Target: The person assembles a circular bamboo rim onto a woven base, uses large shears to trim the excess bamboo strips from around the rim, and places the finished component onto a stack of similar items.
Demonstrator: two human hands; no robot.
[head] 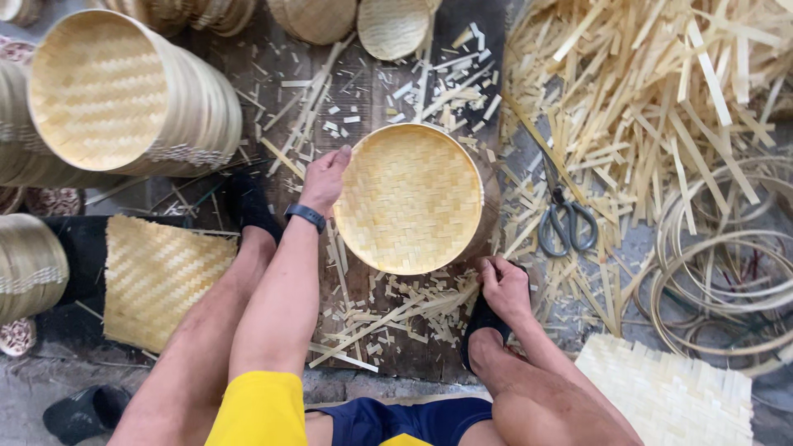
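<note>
Two bare hands work at a round, pale yellow woven bamboo tray [409,198] that lies on the dark wooden board [273,74] between the person's feet. From the head camera, the left hand [325,177] lies spread against the tray's left rim, fingers loosely together. The right hand [504,285] pinches its lower right edge. Grey-handled scissors [566,219] lie just right, among loose bamboo strips [652,91]. Flat woven mats [161,277] lie to the left.
</note>
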